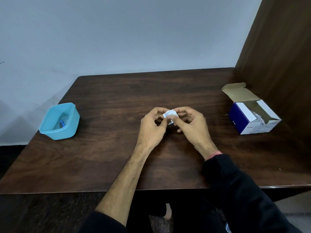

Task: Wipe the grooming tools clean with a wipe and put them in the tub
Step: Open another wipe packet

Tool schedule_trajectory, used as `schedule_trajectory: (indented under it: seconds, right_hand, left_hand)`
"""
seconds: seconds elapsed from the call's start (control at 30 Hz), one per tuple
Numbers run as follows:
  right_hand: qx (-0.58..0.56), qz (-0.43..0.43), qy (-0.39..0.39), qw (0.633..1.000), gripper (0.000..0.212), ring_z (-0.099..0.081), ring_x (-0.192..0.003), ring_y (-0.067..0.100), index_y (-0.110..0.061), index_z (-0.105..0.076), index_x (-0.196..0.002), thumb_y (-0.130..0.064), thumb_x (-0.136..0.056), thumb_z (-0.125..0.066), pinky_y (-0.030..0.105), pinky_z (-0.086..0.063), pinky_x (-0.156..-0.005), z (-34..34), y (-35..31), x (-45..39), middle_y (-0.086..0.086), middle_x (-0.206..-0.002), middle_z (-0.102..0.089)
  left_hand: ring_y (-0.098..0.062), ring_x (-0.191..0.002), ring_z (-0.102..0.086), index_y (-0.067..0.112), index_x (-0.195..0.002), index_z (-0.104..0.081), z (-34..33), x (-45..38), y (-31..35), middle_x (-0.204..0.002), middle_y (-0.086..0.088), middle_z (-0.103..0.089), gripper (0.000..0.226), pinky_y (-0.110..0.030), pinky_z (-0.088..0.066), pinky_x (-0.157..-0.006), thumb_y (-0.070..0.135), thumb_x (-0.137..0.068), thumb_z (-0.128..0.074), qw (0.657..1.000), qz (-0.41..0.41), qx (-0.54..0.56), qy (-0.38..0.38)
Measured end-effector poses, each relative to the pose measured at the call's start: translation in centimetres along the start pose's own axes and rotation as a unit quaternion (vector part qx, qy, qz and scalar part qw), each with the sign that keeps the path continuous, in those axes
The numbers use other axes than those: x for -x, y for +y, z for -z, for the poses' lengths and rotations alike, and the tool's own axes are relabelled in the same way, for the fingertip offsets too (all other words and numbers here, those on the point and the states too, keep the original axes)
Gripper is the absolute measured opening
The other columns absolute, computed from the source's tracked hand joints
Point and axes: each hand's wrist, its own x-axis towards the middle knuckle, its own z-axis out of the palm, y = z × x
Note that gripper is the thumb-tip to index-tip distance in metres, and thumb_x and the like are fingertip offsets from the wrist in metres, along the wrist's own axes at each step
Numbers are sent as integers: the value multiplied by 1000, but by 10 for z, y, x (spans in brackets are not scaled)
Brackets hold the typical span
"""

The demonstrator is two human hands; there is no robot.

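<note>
Dark wood-grain table (104,157) is filling most of the frame, with a plain pale wall behind it and a brown panel running up the right edge. Over at middle left, a light blue plastic tub (59,121) is sitting open with something small and blue-handled already lying inside, so I'm guessing at least one grooming tool is done. At middle right, a white and navy cardboard box (252,116) is standing with its flap up, probably kept there so fresh sachets are an easy grab.

Dead centre, I'm holding a small white printed wipe sachet (169,115) just above the table, between both hands. My left hand (152,126) is pinching its left edge, fingers curled in tight, and my right hand (191,125) is pinching the right side with the thumb pressing flat on the front. Looks to me like I'm setting up to tear it open. I'm not seeing any unwiped tools on the table.
</note>
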Motion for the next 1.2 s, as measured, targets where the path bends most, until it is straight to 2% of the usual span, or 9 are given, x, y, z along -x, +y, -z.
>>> schedule_trajectory:
  seconds: [0.17,0.33,0.47,0.53,0.7,0.9,1.07,1.13,1.2]
  right_hand:
    - [-4,-1,21,1000,4,-78,-75,19,-24,-82,-101,-22,-98,-84,33,-62,-62,0,4,-1,-1,-92,-82]
    - [-5,-9,25,1000,2,-80,-73,20,-20,-82,-102,-20,-100,-82,32,-63,-60,-1,3,-1,-1,-92,-83]
    - [-13,-9,31,999,3,-81,-73,21,-20,-82,-102,-18,-101,-81,32,-62,-58,-1,1,1,-1,-92,-84]
    - [-14,-13,32,999,4,-82,-75,22,-19,-82,-102,-16,-101,-79,33,-63,-60,0,1,1,0,-92,-84]
    - [-8,-14,29,999,3,-82,-77,21,-19,-82,-103,-21,-102,-79,34,-64,-62,0,0,1,-2,-95,-84]
    - [-9,-9,6,1000,11,-82,-86,17,-23,-82,-105,-24,-95,-87,32,-65,-64,1,-3,2,-3,-97,-83]
    - [-31,4,9,999,12,-81,-82,23,-18,-81,-109,-14,-98,-83,36,-64,-65,3,0,0,0,-100,-84]
    - [-47,9,2,999,11,-80,-82,25,-17,-80,-111,-13,-100,-80,37,-64,-66,5,0,0,3,-101,-83]
    - [-66,18,-20,997,12,-80,-84,27,-15,-79,-113,-12,-102,-78,36,-66,-69,7,-1,0,6,-103,-83]
  left_hand:
    - [-3,-82,-74,30,-112,-75,0,0,0,-93,12,-82,8,-20,-48,-68,26,-105,-77,1000,2,3,-8]
    - [-5,-100,-75,26,-115,-74,-1,-1,-1,-107,13,-82,11,-34,-55,-85,19,-109,-69,1000,2,5,-8]
    - [-1,-86,-72,29,-115,-75,-1,-1,1,-96,9,-81,9,-26,-52,-74,29,-106,-76,1000,3,20,-3]
    - [-2,-80,-73,31,-115,-74,-1,1,2,-92,10,-81,20,-20,-54,-72,36,-99,-85,1000,5,22,-7]
    - [3,-75,-70,26,-115,-76,0,0,1,-88,11,-80,18,-11,-48,-68,21,-100,-83,1000,6,9,10]
    - [-2,-78,-73,28,-102,-81,0,0,3,-85,11,-81,3,-18,-50,-66,26,-102,-81,1000,0,8,8]
    - [-15,-85,-78,27,-101,-83,3,-1,2,-88,4,-84,4,-32,-56,-81,27,-98,-86,999,5,43,-10]
    - [-21,-88,-80,23,-105,-81,5,-2,1,-91,-2,-85,6,-41,-61,-87,22,-100,-83,997,6,77,-25]
    - [-24,-86,-80,13,-110,-77,7,-1,2,-95,-9,-85,6,-39,-64,-83,11,-104,-78,991,2,123,-49]
